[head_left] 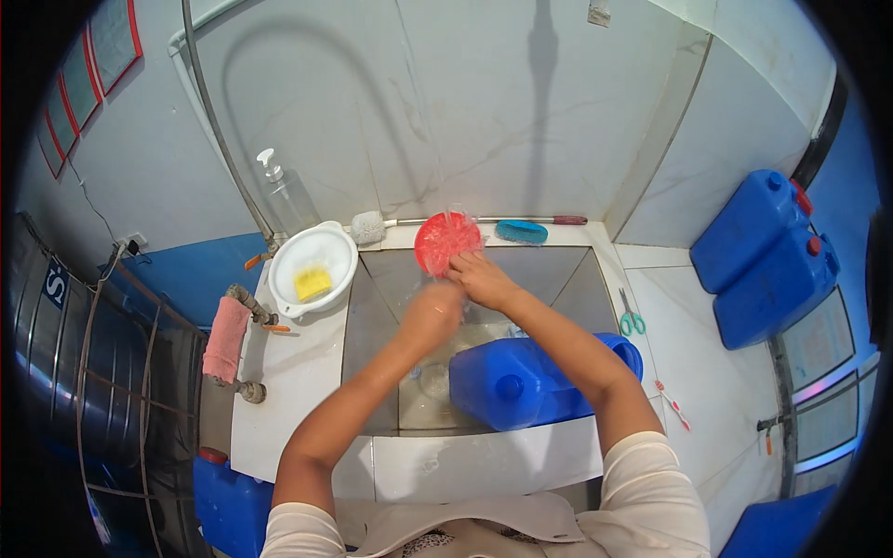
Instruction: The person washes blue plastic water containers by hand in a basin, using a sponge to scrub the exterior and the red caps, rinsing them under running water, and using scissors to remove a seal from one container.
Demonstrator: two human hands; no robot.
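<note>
Over the far side of the sink point(373, 307), my right hand point(479, 279) is closed at the near rim of a red round plastic bowl point(446, 237). Clear water splashes over the bowl's inside and above its rim. My left hand point(435, 310) is just below and left of the right one, smeared by motion, and its fingers do not show clearly. A large blue jerrycan point(498, 386) lies on its side in the sink, under my right forearm. Shallow water covers the sink's bottom.
Left of the sink are a white basin point(339, 251) with a yellow sponge point(313, 282), a pump bottle point(293, 200) and taps with a pink cloth point(226, 339). A long-handled brush point(368, 228), a blue scrub brush point(521, 232), scissors point(633, 316) and blue jerrycans point(777, 288) stand around.
</note>
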